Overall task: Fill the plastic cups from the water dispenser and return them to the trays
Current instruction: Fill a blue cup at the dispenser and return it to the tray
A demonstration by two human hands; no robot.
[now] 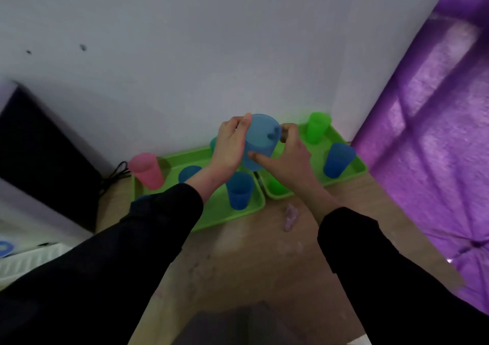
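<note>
Sleeves [158, 239]: black, ours, reaching in from the bottom edge over a wooden top [251, 265]
Left hand [229, 146]: we curl its fingers round the left side of the held cup [260, 135]
Right hand [288, 159]: clamped on the same cup, thumb low on its wall, fingers curled at the rim
Held cup: blue, lifted above where the two trays meet; whether it holds water we cannot tell
Left tray [211, 215]: green, by the wall; carries a pink cup [146, 170], a middle blue cup [189, 172], a front blue cup [239, 190]
Right tray [362, 168]: green, just beside the left one; carries a far green cup [317, 127], a right blue cup [337, 159], a near green cup [276, 186] by our right wrist
Sides: purple cloth [436, 133] at right, black box [39, 146] at left
</note>
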